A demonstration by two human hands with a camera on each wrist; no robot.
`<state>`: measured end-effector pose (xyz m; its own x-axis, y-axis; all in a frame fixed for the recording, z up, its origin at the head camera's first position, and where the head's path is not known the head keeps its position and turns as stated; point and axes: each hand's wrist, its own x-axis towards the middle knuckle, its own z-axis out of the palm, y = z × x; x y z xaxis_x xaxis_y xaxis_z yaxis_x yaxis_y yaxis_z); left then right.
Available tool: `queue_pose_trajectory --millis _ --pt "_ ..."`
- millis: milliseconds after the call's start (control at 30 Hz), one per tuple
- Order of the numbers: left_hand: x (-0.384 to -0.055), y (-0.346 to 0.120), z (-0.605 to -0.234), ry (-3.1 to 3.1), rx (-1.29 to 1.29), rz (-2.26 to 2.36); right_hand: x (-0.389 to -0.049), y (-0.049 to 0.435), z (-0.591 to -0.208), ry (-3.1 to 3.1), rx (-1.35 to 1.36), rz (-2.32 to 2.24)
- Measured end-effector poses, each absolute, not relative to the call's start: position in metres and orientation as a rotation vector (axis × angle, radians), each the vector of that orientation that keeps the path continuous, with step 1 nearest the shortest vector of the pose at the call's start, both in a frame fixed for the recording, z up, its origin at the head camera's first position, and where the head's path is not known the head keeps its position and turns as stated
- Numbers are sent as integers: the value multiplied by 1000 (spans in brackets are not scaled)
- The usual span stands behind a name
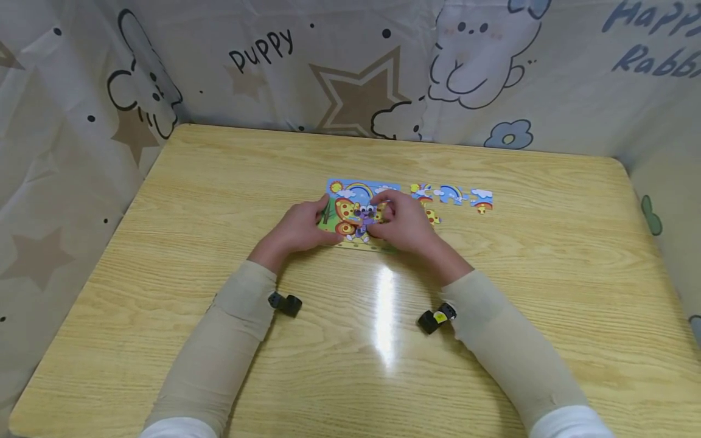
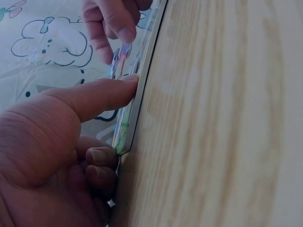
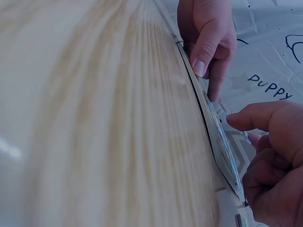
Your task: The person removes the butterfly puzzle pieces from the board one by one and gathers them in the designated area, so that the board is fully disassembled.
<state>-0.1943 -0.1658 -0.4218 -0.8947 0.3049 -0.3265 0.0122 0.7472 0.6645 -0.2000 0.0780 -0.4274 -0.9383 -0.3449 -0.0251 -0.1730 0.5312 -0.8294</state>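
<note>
Butterfly puzzle board (image 1: 364, 182) between my two hands

The board lies on the wooden surface (image 1: 328, 340), in its far middle part. My left grip (image 1: 296, 228) is closed about the board's left side: the thumb rests at the near edge, the other fingers are bent by the left corner. My right grip (image 1: 408, 222) is almost closed, and between thumb and forefinger I pinch a purple puzzle piece (image 1: 364, 220) over the middle of the board. Whether this piece touches the picture below, I cannot tell. To the right of the board lie several loose pieces (image 1: 451, 194), coloured blue, yellow and red; my right hand partly hides some. Behind the surface hangs a pale cloth (image 1: 263, 91) with printed stars and animals.
</note>
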Motion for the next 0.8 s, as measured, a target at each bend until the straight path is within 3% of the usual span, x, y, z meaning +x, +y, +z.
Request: queue_pose_trajectory --millis 800 --pt "-194 -165 -423 2539 237 939 -188 140 -429 2596 -331 -1429"
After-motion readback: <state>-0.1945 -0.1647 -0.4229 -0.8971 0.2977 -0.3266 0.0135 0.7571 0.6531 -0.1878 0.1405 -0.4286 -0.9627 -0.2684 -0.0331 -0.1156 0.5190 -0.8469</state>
